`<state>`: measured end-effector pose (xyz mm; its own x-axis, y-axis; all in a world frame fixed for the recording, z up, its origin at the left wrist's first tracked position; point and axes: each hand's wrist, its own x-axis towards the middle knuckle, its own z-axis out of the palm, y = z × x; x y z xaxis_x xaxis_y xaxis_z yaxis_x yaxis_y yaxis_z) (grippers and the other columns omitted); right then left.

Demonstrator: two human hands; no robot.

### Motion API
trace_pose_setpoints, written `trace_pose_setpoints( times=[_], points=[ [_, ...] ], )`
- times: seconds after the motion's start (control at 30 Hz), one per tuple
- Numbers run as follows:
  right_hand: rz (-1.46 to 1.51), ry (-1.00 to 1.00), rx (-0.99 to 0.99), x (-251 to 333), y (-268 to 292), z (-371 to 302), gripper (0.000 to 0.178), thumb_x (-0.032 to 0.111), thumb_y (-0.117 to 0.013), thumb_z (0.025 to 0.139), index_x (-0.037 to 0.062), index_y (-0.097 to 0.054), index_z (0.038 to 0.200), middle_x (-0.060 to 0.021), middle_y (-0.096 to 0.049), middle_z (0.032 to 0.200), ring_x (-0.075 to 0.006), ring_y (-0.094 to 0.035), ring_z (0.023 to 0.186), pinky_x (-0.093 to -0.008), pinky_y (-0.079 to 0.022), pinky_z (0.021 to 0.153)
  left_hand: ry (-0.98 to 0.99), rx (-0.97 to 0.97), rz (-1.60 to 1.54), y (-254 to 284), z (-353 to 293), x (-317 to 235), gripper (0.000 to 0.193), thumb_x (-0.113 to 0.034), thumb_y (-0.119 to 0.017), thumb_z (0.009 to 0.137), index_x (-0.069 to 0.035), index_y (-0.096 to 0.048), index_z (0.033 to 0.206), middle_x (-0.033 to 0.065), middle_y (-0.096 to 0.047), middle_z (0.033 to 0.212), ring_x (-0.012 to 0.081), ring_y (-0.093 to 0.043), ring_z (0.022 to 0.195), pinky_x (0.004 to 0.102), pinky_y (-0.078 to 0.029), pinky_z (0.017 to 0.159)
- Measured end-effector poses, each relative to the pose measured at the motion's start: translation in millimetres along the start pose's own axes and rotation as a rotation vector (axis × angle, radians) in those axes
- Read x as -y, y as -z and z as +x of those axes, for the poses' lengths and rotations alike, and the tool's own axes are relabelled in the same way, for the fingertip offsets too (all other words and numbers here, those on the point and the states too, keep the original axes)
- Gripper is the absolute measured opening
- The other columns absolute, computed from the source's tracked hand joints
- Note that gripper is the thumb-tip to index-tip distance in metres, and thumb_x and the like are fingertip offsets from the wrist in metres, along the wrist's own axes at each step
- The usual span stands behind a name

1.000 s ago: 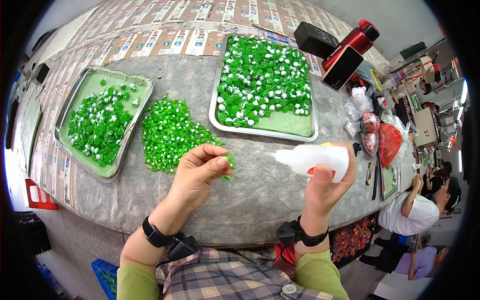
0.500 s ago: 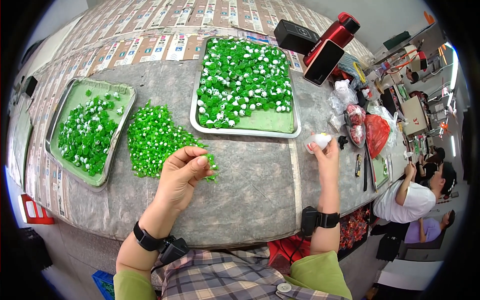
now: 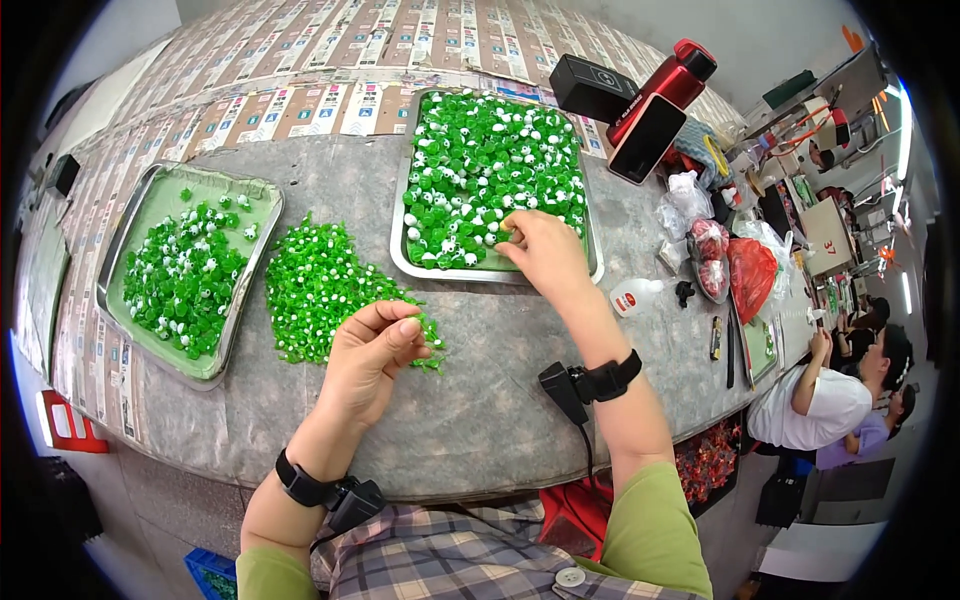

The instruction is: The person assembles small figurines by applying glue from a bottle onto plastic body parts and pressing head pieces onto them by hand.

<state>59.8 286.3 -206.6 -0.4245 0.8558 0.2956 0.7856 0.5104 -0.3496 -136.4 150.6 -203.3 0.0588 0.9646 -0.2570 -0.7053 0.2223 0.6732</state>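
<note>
My left hand (image 3: 370,355) is held over the grey table beside the loose heap of small green-and-white plastic pieces (image 3: 325,290). Its thumb and forefinger are pinched together; whatever sits between them is too small to make out. At the front edge of the large metal tray (image 3: 500,274), my right hand (image 3: 545,252) reaches in with bent, closed fingers, and their tips touch the green pieces with white eyeball-like balls (image 3: 490,160). What those fingertips grip is hidden. A small white bottle with a red label (image 3: 637,296) lies on the table right of that hand.
A smaller tray (image 3: 232,320) of similar pieces lies at the left. Back right are a black box (image 3: 592,88), a red flask (image 3: 670,85) and a phone (image 3: 647,139). Plastic bags (image 3: 750,280) crowd the right side. A person in white (image 3: 815,400) sits farther right.
My right hand has let go of the white bottle, now left on the table, and moved left to the large tray's front edge. My left hand keeps its pinch in nearly the same place.
</note>
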Motion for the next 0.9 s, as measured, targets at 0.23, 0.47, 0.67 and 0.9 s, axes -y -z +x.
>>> trace_pose_setpoints(
  times=[0.23, 0.47, 0.67, 0.9],
  points=[
    [0.131, -0.177, 0.079, 23.8, 23.4, -4.6, 0.014, 0.006, -0.062, 0.066, 0.0017, -0.054, 0.077, -0.0081, -0.057, 0.068, -0.0186, -0.056, 0.067, -0.0286, -0.044, 0.061, 0.006, 0.001, -0.01, 2.9, -3.2, -4.2, 0.012, -0.009, -0.059, 0.076, -0.004, -0.056, 0.087, 0.0027, -0.057, 0.073, 0.0107, -0.055, 0.066, 0.0248, -0.048, 0.063],
    [1.468, -0.349, 0.169, 70.8, 31.5, -52.9, 0.021, 0.003, -0.054, 0.078, -0.0018, -0.053, 0.099, -0.0051, -0.056, 0.091, -0.0112, -0.053, 0.082, -0.0229, -0.043, 0.075, 0.061, 0.056, 0.004, 2.2, -4.3, 1.1, 0.012, -0.01, -0.059, 0.077, -0.004, -0.055, 0.087, 0.0036, -0.058, 0.077, 0.0119, -0.057, 0.071, 0.0253, -0.049, 0.064],
    [1.492, -0.391, 0.184, 81.4, 18.0, -63.3, 0.021, 0.0, -0.058, 0.074, 0.0002, -0.054, 0.094, -0.0081, -0.058, 0.09, -0.0128, -0.056, 0.08, -0.0245, -0.045, 0.072, 0.069, 0.082, 0.008, -2.2, -4.8, 1.7, 0.014, -0.011, -0.058, 0.078, -0.004, -0.054, 0.089, 0.0052, -0.059, 0.082, 0.0136, -0.058, 0.075, 0.0262, -0.049, 0.067],
    [1.52, -0.422, 0.156, 87.0, 15.8, -65.9, 0.022, -0.003, -0.058, 0.073, -0.0002, -0.054, 0.095, -0.0093, -0.059, 0.089, -0.0141, -0.057, 0.082, -0.0248, -0.045, 0.074, 0.044, 0.076, -0.006, 0.6, -3.5, 3.4, 0.014, -0.01, -0.057, 0.078, -0.004, -0.054, 0.089, 0.0061, -0.059, 0.082, 0.0137, -0.058, 0.075, 0.0255, -0.05, 0.066]
  ],
)
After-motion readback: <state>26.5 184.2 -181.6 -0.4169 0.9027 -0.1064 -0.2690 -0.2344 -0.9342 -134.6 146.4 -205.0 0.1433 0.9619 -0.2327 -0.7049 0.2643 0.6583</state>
